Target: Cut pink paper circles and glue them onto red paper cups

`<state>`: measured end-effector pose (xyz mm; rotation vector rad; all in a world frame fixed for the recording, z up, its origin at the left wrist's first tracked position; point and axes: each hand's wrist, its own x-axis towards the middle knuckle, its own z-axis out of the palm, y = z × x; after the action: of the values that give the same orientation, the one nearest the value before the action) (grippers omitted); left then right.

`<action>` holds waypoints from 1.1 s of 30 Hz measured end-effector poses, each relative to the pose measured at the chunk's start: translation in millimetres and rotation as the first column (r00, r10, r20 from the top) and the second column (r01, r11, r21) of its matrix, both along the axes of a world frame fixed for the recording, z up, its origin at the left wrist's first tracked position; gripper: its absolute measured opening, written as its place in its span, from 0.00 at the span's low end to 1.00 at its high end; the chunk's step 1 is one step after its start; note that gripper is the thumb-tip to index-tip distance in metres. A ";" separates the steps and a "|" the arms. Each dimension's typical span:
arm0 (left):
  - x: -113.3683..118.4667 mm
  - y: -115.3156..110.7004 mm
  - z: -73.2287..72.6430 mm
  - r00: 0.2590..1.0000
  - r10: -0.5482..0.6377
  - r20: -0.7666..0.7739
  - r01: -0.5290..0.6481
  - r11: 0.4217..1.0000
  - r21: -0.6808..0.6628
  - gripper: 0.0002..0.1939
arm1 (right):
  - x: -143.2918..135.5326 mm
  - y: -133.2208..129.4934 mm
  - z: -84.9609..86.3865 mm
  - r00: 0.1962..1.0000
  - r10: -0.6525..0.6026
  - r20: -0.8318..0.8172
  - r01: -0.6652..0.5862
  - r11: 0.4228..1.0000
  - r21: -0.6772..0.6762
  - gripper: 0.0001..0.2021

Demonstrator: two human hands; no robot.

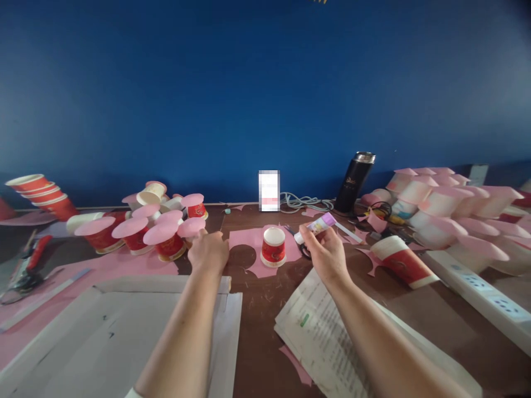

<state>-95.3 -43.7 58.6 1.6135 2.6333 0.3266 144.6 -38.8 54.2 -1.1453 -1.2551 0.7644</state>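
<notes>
My right hand (329, 254) is closed round a glue stick (315, 228) with a white barrel and a purple end, tilted up to the right. To its left a red paper cup (274, 247) with a white rim stands upright and uncovered on cut pink paper (238, 239). My left hand (208, 251) is curled beside a cup topped with a pink paper disc (191, 227). Its fingertips are hidden, so what they hold does not show. Several more red cups with pink discs (164, 233) stand left of that hand.
Stacked red cups (45, 193) lean at far left. A black flask (354, 182), a cable (307, 202) and pink-covered cups (448, 204) line the back right. One cup (402, 261) lies tipped near a power strip (481, 293). Printed sheets (319, 326) and a white board (112, 331) lie in front.
</notes>
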 end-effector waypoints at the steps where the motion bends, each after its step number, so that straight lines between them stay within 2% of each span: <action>1: -1.2 0.4 -1.7 1.000 -0.009 0.006 0.009 1.000 -0.029 0.19 | -0.8 -1.0 1.2 1.000 0.004 -0.011 -0.004 1.000 0.000 0.17; 5: -0.7 2.1 -10.0 0.997 -0.069 0.042 0.073 0.994 -0.082 0.17 | -2.9 -3.9 3.8 0.999 0.010 -0.035 -0.010 1.000 0.005 0.16; 7: 3.7 4.0 -13.2 0.992 -0.122 0.039 0.120 0.992 0.039 0.19 | -2.9 -4.1 3.1 0.999 0.024 -0.046 -0.023 1.000 0.006 0.15; 9: 11.3 6.2 -14.9 0.977 -0.210 0.039 0.192 0.944 0.269 0.21 | -2.5 -3.6 1.3 0.994 0.059 -0.091 -0.058 0.998 0.008 0.15; 11: 21.4 7.3 -14.9 0.938 -0.341 0.058 0.270 0.825 0.498 0.20 | -2.5 -2.9 -0.8 0.981 0.106 -0.162 -0.106 0.994 0.013 0.15; 14: 37.5 4.5 -12.3 0.831 -0.554 0.044 0.381 0.625 0.682 0.17 | -3.4 -2.1 -3.2 0.946 0.171 -0.275 -0.169 0.985 0.031 0.14; 16: 46.7 0.0 -9.7 0.753 -0.658 -0.010 0.447 0.501 0.741 0.16 | -4.2 -1.7 -3.9 0.906 0.221 -0.361 -0.222 0.974 0.040 0.14; 18: 53.4 -5.1 -7.1 0.698 -0.712 -0.079 0.497 0.402 0.769 0.16 | -4.5 -1.1 -4.0 0.845 0.273 -0.460 -0.288 0.957 0.039 0.14; 21: 59.0 -10.6 -4.1 0.636 -0.754 -0.167 0.562 0.303 0.769 0.18 | -4.1 0.1 -3.6 0.734 0.344 -0.585 -0.405 0.914 0.029 0.14; 23: 60.4 -12.2 -3.4 0.622 -0.758 -0.198 0.585 0.281 0.761 0.18 | -3.7 0.6 -3.1 0.676 0.382 -0.630 -0.467 0.884 0.034 0.13; 26: 60.7 -11.7 -4.2 0.652 -0.729 -0.208 0.576 0.298 0.761 0.17 | -3.5 0.1 -2.1 0.636 0.413 -0.652 -0.511 0.859 0.046 0.12; 33: 60.1 -10.2 -2.6 0.643 -0.718 -0.267 0.629 0.295 0.719 0.12 | -3.3 -3.5 -0.2 0.626 0.445 -0.641 -0.528 0.846 0.071 0.11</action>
<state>-35.2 -53.9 56.1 2.6289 1.4188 1.5639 141.4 -42.3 54.0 -0.5184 -0.9229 1.5247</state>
